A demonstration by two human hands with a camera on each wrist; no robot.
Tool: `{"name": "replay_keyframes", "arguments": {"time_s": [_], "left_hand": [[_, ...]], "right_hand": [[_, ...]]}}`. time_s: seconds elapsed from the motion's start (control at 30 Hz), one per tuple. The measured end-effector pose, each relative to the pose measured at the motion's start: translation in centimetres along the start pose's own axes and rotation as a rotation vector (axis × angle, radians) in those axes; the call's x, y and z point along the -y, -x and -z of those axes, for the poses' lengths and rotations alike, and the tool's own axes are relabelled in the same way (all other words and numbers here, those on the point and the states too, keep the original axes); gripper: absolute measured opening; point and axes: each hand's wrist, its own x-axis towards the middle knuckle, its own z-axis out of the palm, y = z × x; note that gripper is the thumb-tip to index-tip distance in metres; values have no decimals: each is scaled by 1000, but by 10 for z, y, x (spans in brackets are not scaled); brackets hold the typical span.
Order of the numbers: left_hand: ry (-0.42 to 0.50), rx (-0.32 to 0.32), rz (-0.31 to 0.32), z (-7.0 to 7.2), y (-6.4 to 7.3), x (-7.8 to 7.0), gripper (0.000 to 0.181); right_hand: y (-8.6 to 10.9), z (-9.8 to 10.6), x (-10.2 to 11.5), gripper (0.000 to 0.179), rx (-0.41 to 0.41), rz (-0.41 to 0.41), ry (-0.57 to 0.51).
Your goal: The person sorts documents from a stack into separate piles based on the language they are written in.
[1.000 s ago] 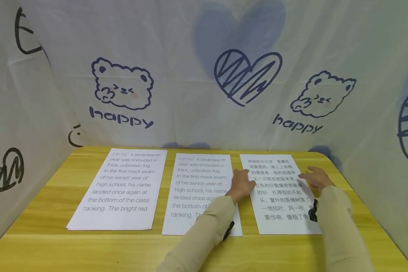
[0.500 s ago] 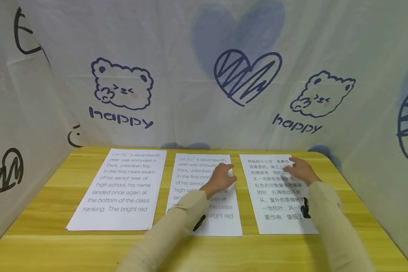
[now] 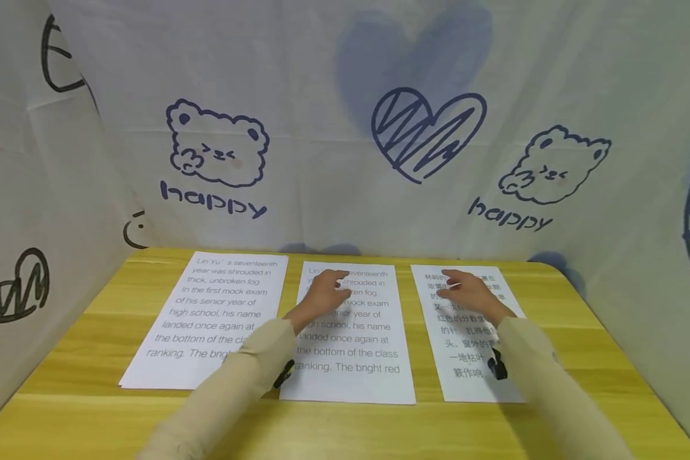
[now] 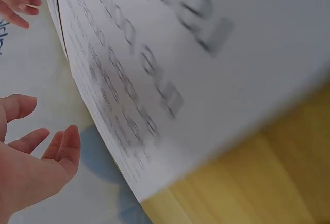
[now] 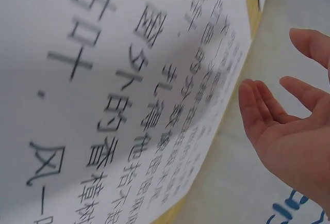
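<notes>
Three printed paper stacks or sheets lie in a row. My left hand (image 3: 322, 294) hovers over the upper left of the middle English sheet (image 3: 356, 383), fingers loosely bent with nothing between them. Over the upper part of the right-hand sheet with Chinese text (image 3: 460, 383) is my right hand (image 3: 471, 294), its fingers apart and holding nothing. The left English sheet (image 3: 207, 306) is partly covered by my left sleeve. Both wrist views show relaxed, bare hands above the print; the left wrist view also catches the right hand (image 4: 16, 1) at its upper corner.
The sheets lie on a yellow wood-grain table (image 3: 356, 434). A white cloth (image 3: 316, 191) with bear and heart drawings hangs behind the table and along its sides. Narrow strips of tabletop show between the sheets.
Both hands have moved left: the left hand from the gap beside the right sheet to over the middle one, the right from the right sheet's edge to above its text. The view shifted slightly.
</notes>
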Motion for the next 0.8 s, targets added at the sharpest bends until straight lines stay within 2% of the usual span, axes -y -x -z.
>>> {"name": "replay_keyframes", "arguments": {"time_s": [0.17, 0.37, 0.6, 0.8], "left_hand": [[14, -17, 34, 20, 11, 15, 47], [62, -25, 81, 36, 23, 30, 49], [20, -13, 95, 45, 33, 50, 52], [-1, 19, 146, 47, 34, 58, 55]], "right_hand": [[3, -9, 14, 62, 8, 30, -25], [8, -21, 27, 60, 27, 60, -59], [11, -38, 31, 56, 60, 118, -125], [15, -44, 34, 54, 93, 148, -171]]}}
